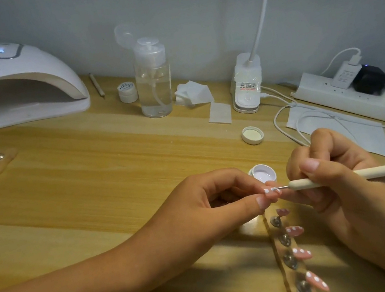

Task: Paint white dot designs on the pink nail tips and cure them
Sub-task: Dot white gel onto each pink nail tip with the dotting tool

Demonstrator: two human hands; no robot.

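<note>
Two hands meet low over the wooden desk (111,160): left hand (211,201) pinches a pink nail tip (96,222) between thumb and fingers, right hand (332,172) grips a dotting tool (333,179), its metal tip touching that nail. Open white gel pot (262,173) sits just behind; four dotted pink tips (301,252) stand on a holder strip (283,271) below, curing lamp (8,85) far left.
</note>
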